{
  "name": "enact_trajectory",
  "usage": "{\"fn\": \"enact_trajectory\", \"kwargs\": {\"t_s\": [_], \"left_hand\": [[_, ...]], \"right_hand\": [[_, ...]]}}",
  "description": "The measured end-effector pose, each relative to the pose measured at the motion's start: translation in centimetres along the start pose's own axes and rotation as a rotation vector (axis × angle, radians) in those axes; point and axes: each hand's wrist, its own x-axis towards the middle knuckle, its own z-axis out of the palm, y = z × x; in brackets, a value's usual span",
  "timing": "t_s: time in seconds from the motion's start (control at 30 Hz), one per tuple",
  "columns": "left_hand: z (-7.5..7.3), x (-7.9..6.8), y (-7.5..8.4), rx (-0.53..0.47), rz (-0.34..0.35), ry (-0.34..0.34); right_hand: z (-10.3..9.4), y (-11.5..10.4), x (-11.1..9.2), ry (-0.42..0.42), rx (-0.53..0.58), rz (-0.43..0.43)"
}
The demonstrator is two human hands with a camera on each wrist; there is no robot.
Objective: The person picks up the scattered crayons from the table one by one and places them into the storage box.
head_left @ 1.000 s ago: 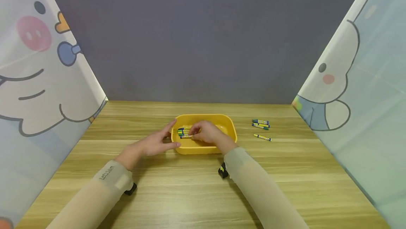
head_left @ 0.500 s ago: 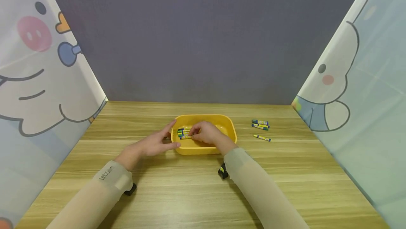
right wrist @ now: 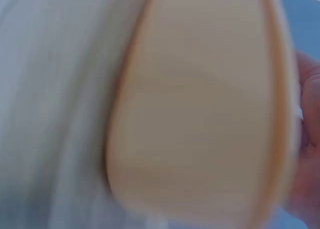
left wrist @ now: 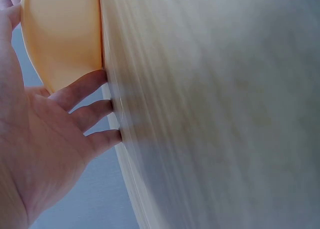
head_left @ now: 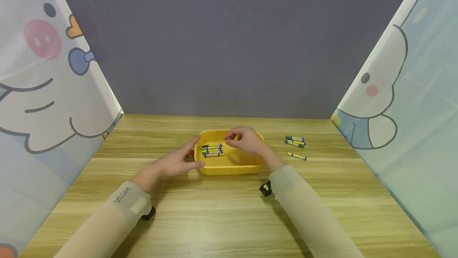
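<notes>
A yellow plastic basket stands on the table in the head view. Several yellow-wrapped crayons, with green, dark and yellow ends, lie side by side in its left part. My left hand touches the basket's left end, thumb at the near rim; the left wrist view shows its outstretched fingers, some against the tabletop. Over the right half of the basket hovers my right hand, fingers loosely bent and nothing visible in them. In the right wrist view the basket's side is blurred and hides most of that hand.
Right of the basket lies a small group of crayons, with a single crayon nearer to me. A dark panel rises behind the wooden table. Printed cartoon sheets flank both sides.
My right hand has let go of the nearest crayon in the basket and moved up and to the right. That crayon now lies fully visible in the row. My left hand keeps its place.
</notes>
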Motion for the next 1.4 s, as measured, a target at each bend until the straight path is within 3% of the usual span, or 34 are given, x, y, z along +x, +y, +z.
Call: {"fn": "enact_trajectory", "kwargs": {"t_s": [0.17, 0.33, 0.67, 0.97, 1.4], "left_hand": [[0.0, 0.0, 0.1, 0.022, 0.006, 0.003], [-0.1, -0.1, 0.2, 0.028, 0.010, 0.004], [-0.1, -0.1, 0.3, 0.015, -0.001, -0.001], [0.0, -0.2, 0.3, 0.029, 0.001, -0.002], [0.0, -0.2, 0.2, 0.041, 0.005, -0.001]], "right_hand": [[-4.1, 1.7, -2.7, 0.052, -0.012, 0.067], [-7.5, 5.5, -5.9, 0.082, -0.037, 0.126], [-11.9, 12.9, -11.8, 0.014, -0.081, 0.190], [-13.3, 15.5, -14.3, -0.061, -0.155, 0.243], [-12.8, 15.3, -13.3, -0.004, -0.190, 0.241]]}}
